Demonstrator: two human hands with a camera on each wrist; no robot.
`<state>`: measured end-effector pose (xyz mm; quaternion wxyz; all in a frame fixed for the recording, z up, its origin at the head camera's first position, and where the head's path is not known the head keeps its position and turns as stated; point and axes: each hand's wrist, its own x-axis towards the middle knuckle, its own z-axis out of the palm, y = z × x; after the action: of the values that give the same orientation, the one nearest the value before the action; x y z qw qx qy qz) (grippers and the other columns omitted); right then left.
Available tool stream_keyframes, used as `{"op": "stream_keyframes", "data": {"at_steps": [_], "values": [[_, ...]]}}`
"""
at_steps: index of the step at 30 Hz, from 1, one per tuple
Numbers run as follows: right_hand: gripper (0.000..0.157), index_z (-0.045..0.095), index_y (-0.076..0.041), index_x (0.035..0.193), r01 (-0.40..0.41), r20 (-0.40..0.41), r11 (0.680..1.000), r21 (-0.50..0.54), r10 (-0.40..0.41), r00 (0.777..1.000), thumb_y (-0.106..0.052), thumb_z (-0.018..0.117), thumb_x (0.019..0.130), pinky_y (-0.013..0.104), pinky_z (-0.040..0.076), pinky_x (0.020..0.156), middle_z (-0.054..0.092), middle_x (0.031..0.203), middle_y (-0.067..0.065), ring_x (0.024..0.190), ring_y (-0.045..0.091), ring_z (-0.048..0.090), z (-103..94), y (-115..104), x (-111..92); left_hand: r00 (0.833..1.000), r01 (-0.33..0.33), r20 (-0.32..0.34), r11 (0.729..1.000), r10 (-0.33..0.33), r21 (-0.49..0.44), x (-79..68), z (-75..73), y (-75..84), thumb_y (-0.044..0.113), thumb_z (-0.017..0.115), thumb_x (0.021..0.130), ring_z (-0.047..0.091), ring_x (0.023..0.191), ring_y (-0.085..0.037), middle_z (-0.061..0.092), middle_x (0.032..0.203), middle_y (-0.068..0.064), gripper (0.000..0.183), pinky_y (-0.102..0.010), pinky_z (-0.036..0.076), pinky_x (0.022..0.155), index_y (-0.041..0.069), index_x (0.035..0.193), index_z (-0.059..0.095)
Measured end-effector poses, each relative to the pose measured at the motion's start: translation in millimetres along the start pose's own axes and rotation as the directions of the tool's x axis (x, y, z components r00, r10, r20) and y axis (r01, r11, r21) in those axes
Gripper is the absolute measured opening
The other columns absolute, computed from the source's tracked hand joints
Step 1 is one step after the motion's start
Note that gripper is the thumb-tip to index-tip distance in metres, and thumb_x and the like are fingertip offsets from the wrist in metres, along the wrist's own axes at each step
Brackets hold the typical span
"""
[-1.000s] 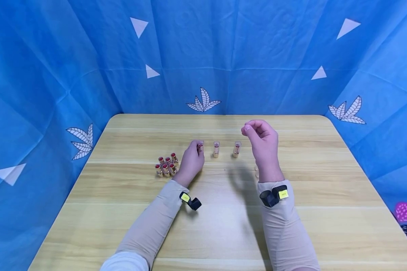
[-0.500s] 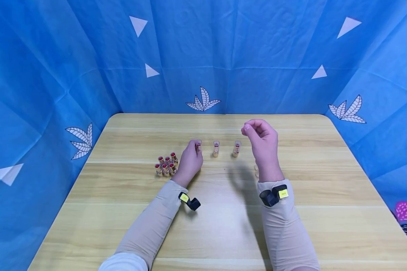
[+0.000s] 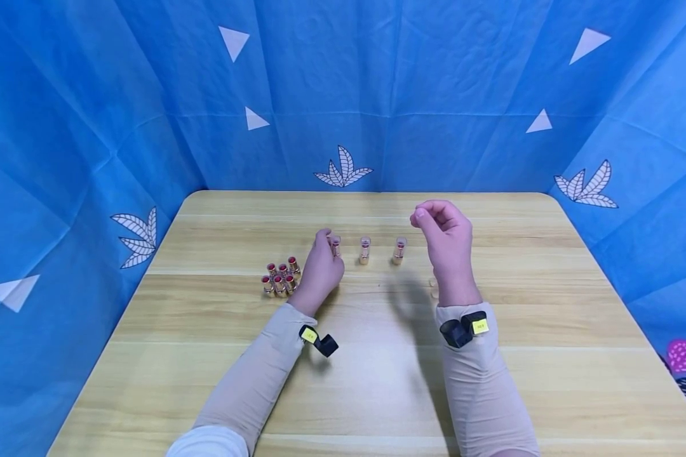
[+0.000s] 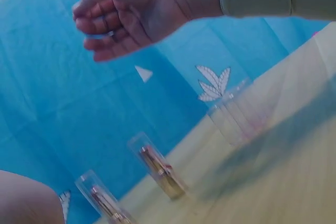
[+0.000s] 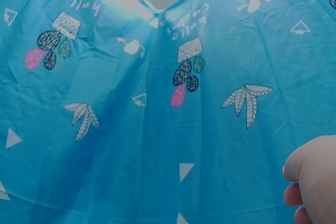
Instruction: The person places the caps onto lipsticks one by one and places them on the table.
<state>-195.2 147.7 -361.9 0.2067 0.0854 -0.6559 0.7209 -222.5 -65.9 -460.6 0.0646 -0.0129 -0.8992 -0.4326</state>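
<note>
My left hand (image 3: pixel 320 270) is right beside a capped lipstick (image 3: pixel 336 246) that stands upright on the table, its fingertips at the lipstick's left side and extended past it. Only a rounded part of that hand shows at the lower left of the left wrist view. Two more lipsticks under clear caps, a middle one (image 3: pixel 364 251) and a right one (image 4: pixel 160 169), stand in the same row. My right hand (image 3: pixel 448 247) hovers over the table with loosely bent fingers and nothing visible in them; the left wrist view shows its palm side.
Several uncapped lipsticks (image 3: pixel 280 284) with red tips stand grouped left of my left hand. Clear caps (image 4: pixel 239 116) stand on the wooden table (image 3: pixel 366 393), mostly hidden behind my right wrist in the head view. A blue patterned cloth (image 3: pixel 389 82) encloses the back and sides.
My left hand first shifted the capped lipstick slightly left, then its fingers loosened and moved up and left off it. The right hand stayed nearly still.
</note>
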Motion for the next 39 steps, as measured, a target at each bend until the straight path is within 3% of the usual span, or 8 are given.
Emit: {"op": "stream_keyframes", "data": {"at_steps": [5, 9, 15, 18, 21, 29, 34, 39], "values": [[0.02, 0.061, -0.002, 0.091, -0.005, -0.014, 1.0, 0.005, 0.005, 1.0, -0.019, 0.065, 0.081, 0.035, 0.047, 0.077, 0.06, 0.082, 0.015, 0.079, 0.027, 0.058, -2.7, -3.2, -0.3, 0.999, -0.033, -0.037, 0.999, 0.033, -0.003, -7.9, -23.4, 26.5, -0.003, 0.05, 0.082, 0.05, 0.102, -0.022, 0.038, 0.13, -0.007, 0.067, -0.027, 0.047, 0.077, 0.011, 0.139, 0.017], [0.02, 0.06, 0.0, 0.091, 0.022, -0.035, 0.999, 0.038, -0.02, 0.999, -0.016, 0.065, 0.081, 0.035, 0.047, 0.078, 0.06, 0.082, 0.016, 0.078, 0.027, 0.058, -9.1, -6.6, 1.4, 0.979, -0.193, -0.101, 0.962, 0.176, -0.193, -16.2, -59.6, 48.7, -0.015, 0.045, 0.078, 0.036, 0.121, -0.013, 0.033, 0.136, 0.0, 0.072, -0.023, 0.034, 0.096, 0.017, 0.138, 0.022], [0.019, 0.057, 0.009, 0.093, 0.097, -0.11, 0.983, 0.153, -0.081, 0.991, -0.003, 0.064, 0.08, 0.036, 0.047, 0.08, 0.059, 0.085, 0.02, 0.08, 0.028, 0.057, -37.0, -15.1, 6.2, 0.837, -0.526, -0.402, 0.747, 0.37, -0.408, -23.8, -123.1, 55.4, -0.028, 0.032, 0.069, 0.045, 0.111, -0.026, 0.049, 0.115, -0.014, 0.056, -0.037, 0.035, 0.096, -0.003, 0.117, 0.041], [0.021, 0.055, 0.011, 0.097, 0.142, -0.149, 0.973, 0.182, -0.115, 0.982, 0.001, 0.062, 0.08, 0.036, 0.047, 0.081, 0.058, 0.09, 0.023, 0.084, 0.03, 0.056, -60.5, -16.1, 7.8, 0.806, -0.554, -0.49, 0.711, 0.331, -0.432, -26.7, -143.7, 34.8, -0.026, 0.033, 0.072, 0.046, 0.104, -0.034, 0.049, 0.108, -0.023, 0.044, -0.043, 0.036, 0.093, -0.008, 0.111, 0.042], [0.023, 0.053, 0.011, 0.102, 0.177, -0.167, 0.971, 0.161, -0.15, 0.974, 0.002, 0.059, 0.082, 0.036, 0.046, 0.082, 0.055, 0.098, 0.026, 0.091, 0.033, 0.054, -87.6, -11.0, 6.7, 0.824, -0.508, -0.499, 0.74, 0.268, -0.442, -30.9, -153.3, 2.3, -0.022, 0.035, 0.078, 0.046, 0.103, -0.036, 0.048, 0.106, -0.027, 0.034, -0.043, 0.036, 0.093, -0.011, 0.109, 0.042], [0.046, 0.034, -0.006, 0.131, 0.06, 0.002, 0.998, -0.016, -0.06, 0.998, 0.003, 0.047, 0.088, 0.033, 0.033, 0.098, 0.036, 0.13, 0.019, 0.12, 0.034, 0.034, -143.6, 35.7, -24.3, 0.948, -0.264, -0.286, 0.852, 0.142, -0.452, -61.6, -146.9, -73.2, -0.008, 0.041, 0.086, 0.042, 0.099, -0.037, 0.043, 0.108, -0.021, 0.031, -0.026, 0.045, 0.08, -0.009, 0.116, 0.036], [0.054, 0.025, -0.014, 0.137, -0.07, 0.123, 0.997, -0.024, 0.072, 0.99, 0.0, 0.046, 0.089, 0.031, 0.032, 0.099, 0.028, 0.136, 0.019, 0.124, 0.036, 0.026, -160.1, 76.4, -44.4, 0.974, -0.225, -0.161, 0.803, 0.162, -0.552, -60.5, -132.0, -103.3, -0.013, 0.037, 0.086, 0.039, 0.1, -0.045, 0.041, 0.113, -0.023, 0.034, -0.037, 0.046, 0.08, -0.009, 0.12, 0.036], [0.046, 0.03, -0.004, 0.134, -0.101, 0.244, 0.995, -0.007, 0.1, 0.965, 0.0, 0.044, 0.09, 0.033, 0.036, 0.095, 0.031, 0.13, 0.031, 0.119, 0.042, 0.03, -162.2, 98.0, -44.0, 0.983, -0.174, -0.028, 0.873, 0.181, -0.455, -47.9, -122.4, -124.8, -0.015, 0.037, 0.085, 0.05, 0.103, -0.033, 0.049, 0.117, -0.019, 0.041, -0.033, 0.043, 0.087, 0.002, 0.122, 0.044]]}}
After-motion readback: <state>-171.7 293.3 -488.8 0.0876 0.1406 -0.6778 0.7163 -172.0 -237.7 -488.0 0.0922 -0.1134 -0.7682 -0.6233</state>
